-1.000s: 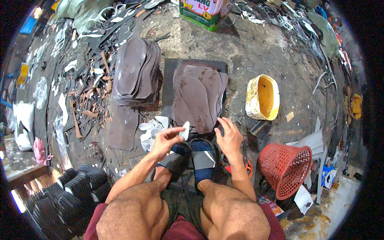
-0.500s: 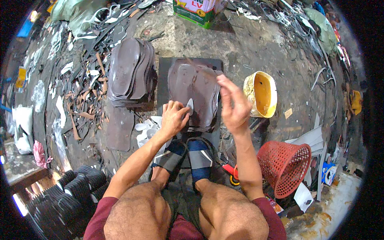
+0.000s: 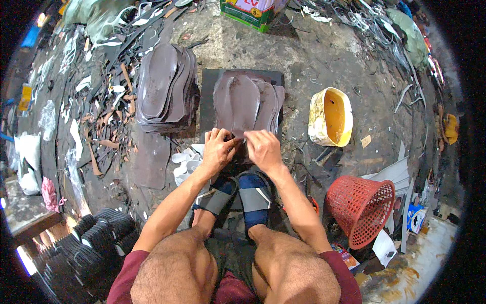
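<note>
A dark brown shoe sole lies on top of a loose stack of brown soles, its narrow end toward me. At that near end my right hand has its fingertips pinched on the sole's edge. Close beside it, my left hand is closed, with thumb and fingertips together near the same edge. Whatever the left fingers hold is hidden. The stack rests on a black square sheet. White cut pieces lie in a heap by my left wrist.
A taller pile of brown soles stands to the left. On the right are a yellow-lined tub and a tilted red mesh basket. Scraps litter the left floor. A tin stands at the far edge; black soles sit lower left.
My right hand has come down and inward from the right, beside the left hand. A brown sole now lies on the stack. The pale pointed piece at my left fingertips is out of sight.
</note>
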The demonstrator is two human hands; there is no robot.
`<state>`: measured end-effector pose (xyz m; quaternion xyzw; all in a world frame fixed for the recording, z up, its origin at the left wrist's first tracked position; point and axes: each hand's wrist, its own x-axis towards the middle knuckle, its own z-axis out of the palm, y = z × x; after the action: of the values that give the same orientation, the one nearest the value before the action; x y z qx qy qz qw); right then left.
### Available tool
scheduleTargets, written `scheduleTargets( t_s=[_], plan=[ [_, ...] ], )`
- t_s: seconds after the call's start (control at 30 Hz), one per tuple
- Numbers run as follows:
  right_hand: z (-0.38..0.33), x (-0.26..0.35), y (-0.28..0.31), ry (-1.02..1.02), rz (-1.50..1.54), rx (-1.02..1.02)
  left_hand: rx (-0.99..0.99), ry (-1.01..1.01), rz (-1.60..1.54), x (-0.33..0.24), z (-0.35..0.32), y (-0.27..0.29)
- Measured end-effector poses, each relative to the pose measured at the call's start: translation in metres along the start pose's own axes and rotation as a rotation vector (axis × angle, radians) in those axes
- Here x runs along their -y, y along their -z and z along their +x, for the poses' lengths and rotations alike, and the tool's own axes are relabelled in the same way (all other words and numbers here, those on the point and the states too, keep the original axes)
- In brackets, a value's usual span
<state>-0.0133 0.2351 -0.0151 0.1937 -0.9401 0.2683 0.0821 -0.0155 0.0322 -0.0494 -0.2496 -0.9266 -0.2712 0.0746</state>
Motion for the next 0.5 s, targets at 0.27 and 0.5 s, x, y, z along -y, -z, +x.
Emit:
scheduleTargets(
  t_s=[0.27, 0.5],
  plan=[
    [0.000, -0.004, 0.002, -0.006, -0.006, 0.057, -0.027, -0.012, -0.029, 0.004, -0.004, -0.001],
    [0.012, 0.023, -0.014, -0.049, -0.319, 0.218, -0.114, 0.041, 0.061, -0.021, -0.024, -0.009]
  ],
)
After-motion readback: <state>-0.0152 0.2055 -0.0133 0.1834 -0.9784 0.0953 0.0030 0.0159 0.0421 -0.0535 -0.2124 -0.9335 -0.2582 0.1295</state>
